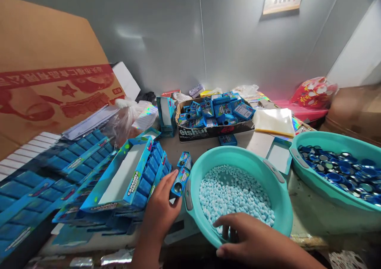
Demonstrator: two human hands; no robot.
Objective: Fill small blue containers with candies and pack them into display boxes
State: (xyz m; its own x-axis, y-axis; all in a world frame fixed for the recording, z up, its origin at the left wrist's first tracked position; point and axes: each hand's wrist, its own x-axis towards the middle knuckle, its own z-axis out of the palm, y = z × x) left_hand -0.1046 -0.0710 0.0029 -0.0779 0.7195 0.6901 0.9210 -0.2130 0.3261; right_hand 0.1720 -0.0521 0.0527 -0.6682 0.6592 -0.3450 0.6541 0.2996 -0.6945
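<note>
My left hand [163, 203] is closed around a small blue candy box [180, 178] with a round dark hole in its end. Just beyond that box, a second small blue box [185, 158] touches or nearly touches it. My right hand [238, 233] reaches over the near rim of a turquoise basin [281, 205], its fingers bent and spread apart from the thumb. Pale blue and white candies [232, 193] lie in the basin, right by my right fingertips. Whether any candy is under those fingers is hidden.
Left stand blue display trays [122, 173] of small boxes and a large carton [53, 70]. A cardboard tray [205, 136] heaped with blue boxes sits behind the basin. A second turquoise basin [300, 140] at right holds shiny blue round pieces. Clear plastic sheets [274, 121] lie between.
</note>
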